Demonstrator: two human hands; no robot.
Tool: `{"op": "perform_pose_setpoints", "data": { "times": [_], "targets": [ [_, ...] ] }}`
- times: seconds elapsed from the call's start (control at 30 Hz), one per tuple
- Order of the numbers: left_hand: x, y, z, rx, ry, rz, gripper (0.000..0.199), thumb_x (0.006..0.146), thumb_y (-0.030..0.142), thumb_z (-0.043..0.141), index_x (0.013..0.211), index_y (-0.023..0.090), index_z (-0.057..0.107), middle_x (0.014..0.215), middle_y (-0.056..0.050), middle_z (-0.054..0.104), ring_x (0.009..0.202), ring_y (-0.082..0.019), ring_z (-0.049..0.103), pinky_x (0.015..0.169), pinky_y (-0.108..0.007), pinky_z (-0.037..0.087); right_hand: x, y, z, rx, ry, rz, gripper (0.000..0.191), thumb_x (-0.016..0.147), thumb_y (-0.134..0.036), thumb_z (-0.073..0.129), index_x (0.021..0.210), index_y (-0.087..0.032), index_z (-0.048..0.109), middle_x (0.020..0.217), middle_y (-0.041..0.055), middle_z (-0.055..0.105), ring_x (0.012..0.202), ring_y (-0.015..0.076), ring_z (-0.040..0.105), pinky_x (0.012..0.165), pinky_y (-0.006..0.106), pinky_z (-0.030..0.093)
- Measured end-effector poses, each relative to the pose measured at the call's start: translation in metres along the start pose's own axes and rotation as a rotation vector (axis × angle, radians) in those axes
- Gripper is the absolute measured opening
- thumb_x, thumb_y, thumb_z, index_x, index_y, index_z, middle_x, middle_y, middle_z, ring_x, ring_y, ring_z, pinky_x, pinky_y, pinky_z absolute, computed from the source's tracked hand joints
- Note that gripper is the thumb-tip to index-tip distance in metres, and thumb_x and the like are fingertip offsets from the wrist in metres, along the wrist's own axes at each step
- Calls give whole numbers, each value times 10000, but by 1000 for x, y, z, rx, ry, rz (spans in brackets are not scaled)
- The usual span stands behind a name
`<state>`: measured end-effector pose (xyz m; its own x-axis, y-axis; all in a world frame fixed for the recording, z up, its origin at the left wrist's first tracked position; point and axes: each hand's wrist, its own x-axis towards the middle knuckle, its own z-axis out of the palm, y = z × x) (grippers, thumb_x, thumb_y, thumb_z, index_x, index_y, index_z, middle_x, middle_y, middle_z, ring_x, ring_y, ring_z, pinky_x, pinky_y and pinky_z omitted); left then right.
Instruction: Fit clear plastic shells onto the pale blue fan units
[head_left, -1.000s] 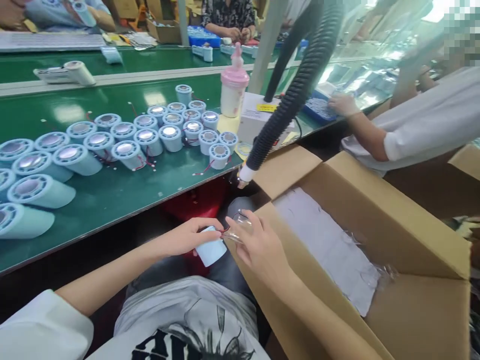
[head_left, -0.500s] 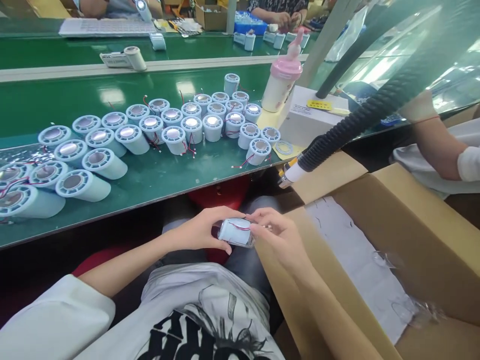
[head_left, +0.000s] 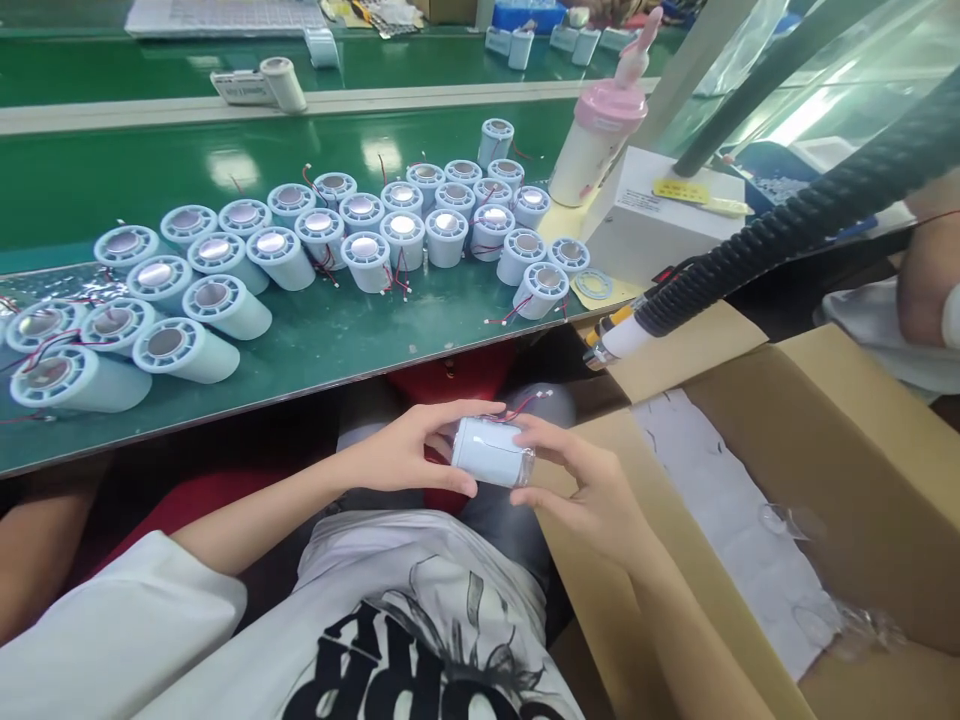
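Note:
Above my lap, a pale blue cylinder (head_left: 487, 452) with red and dark wires and a clear plastic film or sleeve around it lies sideways between my hands. My left hand (head_left: 409, 450) grips its left end, thumb below and fingers above. At the other end, my right hand (head_left: 581, 480) has fingers on top and the thumb underneath, touching the clear plastic edge. The thin wires (head_left: 529, 403) stick up from behind the cylinder, ending in a small white connector. Many similar cylinders (head_left: 367, 260) with round metal-looking centres stand on the green bench in front.
A pink-lidded bottle (head_left: 600, 130) stands beside a white box (head_left: 652, 215) on the bench. A black corrugated hose (head_left: 750, 260) slants down at the right. Below it, an open cardboard box (head_left: 862, 480) contains white paper and clear plastic pieces. Another person's arm (head_left: 930, 280) shows at far right.
My right hand has let go of the wires and now grips the cylinder's right end. The wires moved from the cylinder's front to its upper back. The view shifted slightly.

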<state>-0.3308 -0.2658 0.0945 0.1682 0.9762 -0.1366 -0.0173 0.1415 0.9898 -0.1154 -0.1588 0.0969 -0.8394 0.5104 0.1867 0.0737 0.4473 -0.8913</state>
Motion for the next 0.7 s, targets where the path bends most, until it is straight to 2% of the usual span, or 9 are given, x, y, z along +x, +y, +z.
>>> {"op": "perform_pose_setpoints", "data": {
  "times": [0.2, 0.43, 0.7],
  "targets": [
    [-4, 4, 0, 102, -16, 154, 754, 699, 222, 783, 1378, 268, 458, 1375, -108, 530, 1207, -254, 558, 996, -370, 479, 2, -6, 0, 223, -37, 133, 406, 745, -281, 772, 1111, -247, 600, 1164, 69, 660, 1098, 244, 626, 899, 372, 574],
    [-8, 3, -4, 225, -20, 246, 778, 695, 226, 787, 1391, 275, 441, 1410, -111, 499, 1280, -255, 499, 1047, -370, 438, 2, -12, 2, 430, -72, 315, 375, 786, -300, 737, 1123, -282, 572, 1099, 16, 651, 987, 158, 631, 820, 256, 555],
    [-7, 3, -6, 264, -32, 285, 768, 708, 217, 773, 1395, 273, 437, 1411, -115, 497, 1289, -262, 487, 1062, -389, 425, 5, -19, 3, 613, -70, 474, 330, 778, -343, 728, 1042, -238, 561, 964, 4, 645, 822, 106, 611, 685, 187, 528]
  ]
}}
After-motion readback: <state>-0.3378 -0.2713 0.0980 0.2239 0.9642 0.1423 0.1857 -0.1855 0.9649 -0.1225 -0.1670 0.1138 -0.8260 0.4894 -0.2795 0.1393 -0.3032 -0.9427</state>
